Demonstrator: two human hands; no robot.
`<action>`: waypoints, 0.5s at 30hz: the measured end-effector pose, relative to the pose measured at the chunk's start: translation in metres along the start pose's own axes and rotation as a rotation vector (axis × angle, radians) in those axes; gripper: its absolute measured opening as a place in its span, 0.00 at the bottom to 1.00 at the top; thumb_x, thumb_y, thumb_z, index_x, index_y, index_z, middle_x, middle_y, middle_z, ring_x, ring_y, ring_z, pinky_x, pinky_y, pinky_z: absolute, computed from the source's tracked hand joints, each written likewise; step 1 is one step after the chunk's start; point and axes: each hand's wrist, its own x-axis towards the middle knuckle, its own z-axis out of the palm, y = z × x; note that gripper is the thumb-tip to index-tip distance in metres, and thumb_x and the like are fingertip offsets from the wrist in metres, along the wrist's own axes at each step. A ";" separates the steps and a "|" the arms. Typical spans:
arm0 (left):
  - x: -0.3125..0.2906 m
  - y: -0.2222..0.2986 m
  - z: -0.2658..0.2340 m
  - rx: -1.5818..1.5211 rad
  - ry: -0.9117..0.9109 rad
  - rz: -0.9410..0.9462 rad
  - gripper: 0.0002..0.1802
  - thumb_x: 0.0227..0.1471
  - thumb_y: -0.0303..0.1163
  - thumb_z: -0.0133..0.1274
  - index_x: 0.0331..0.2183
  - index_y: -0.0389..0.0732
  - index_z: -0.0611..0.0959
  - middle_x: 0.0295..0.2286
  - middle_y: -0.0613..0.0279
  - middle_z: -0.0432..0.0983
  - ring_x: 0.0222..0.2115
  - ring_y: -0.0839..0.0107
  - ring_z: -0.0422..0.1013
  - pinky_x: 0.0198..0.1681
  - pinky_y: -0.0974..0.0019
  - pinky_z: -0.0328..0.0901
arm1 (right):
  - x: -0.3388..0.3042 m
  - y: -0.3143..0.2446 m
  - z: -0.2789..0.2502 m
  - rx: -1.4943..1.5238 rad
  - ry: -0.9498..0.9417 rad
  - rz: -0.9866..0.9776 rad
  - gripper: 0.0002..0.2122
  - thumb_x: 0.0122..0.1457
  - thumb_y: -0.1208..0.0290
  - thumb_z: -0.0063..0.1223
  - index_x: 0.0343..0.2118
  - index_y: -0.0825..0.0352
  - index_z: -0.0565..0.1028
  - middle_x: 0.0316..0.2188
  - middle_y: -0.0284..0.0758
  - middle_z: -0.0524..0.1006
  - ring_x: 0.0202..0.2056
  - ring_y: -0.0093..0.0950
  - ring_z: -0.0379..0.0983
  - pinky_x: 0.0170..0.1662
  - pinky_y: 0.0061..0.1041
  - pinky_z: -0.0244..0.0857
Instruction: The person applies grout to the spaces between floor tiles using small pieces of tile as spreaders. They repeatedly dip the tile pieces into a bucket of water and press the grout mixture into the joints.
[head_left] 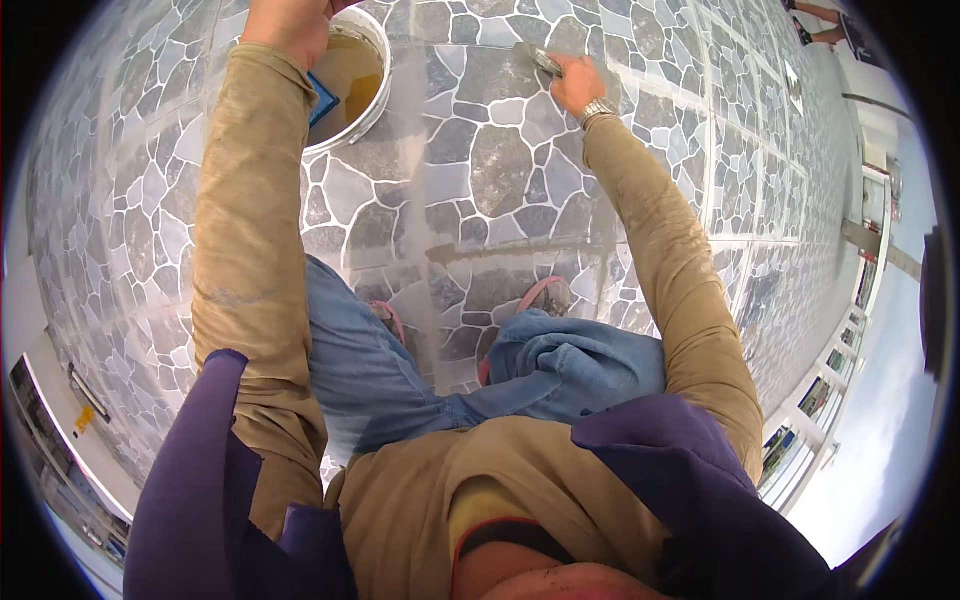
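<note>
A small flat tool, grey and smeared, is gripped in the closed right hand and pressed against the stone-pattern tiled floor at a pale joint line. The left hand is held at the rim of a white bucket; how far it is open cannot be told. Brownish liquid and a blue object are seen inside the bucket
</note>
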 end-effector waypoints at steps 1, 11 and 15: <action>-0.004 0.004 0.012 -0.036 -0.028 -0.021 0.16 0.64 0.37 0.45 0.45 0.34 0.76 0.37 0.54 0.78 0.32 0.68 0.77 0.27 0.68 0.76 | 0.005 0.022 -0.004 -0.018 0.005 0.014 0.25 0.50 0.74 0.52 0.55 0.57 0.72 0.51 0.34 0.77 0.51 0.43 0.69 0.52 0.40 0.69; -0.015 0.004 -0.003 -0.048 -0.056 0.059 0.15 0.63 0.35 0.46 0.44 0.34 0.77 0.35 0.55 0.77 0.32 0.68 0.77 0.29 0.68 0.76 | 0.019 0.034 -0.012 0.072 0.018 0.246 0.19 0.51 0.66 0.52 0.46 0.63 0.79 0.42 0.49 0.80 0.47 0.50 0.75 0.51 0.42 0.70; -0.016 0.009 0.013 -0.150 -0.132 0.098 0.15 0.62 0.36 0.47 0.44 0.34 0.77 0.36 0.56 0.76 0.32 0.69 0.77 0.28 0.67 0.76 | 0.050 0.068 -0.019 -0.037 -0.068 0.354 0.22 0.50 0.60 0.52 0.45 0.72 0.78 0.40 0.55 0.79 0.44 0.51 0.77 0.49 0.43 0.70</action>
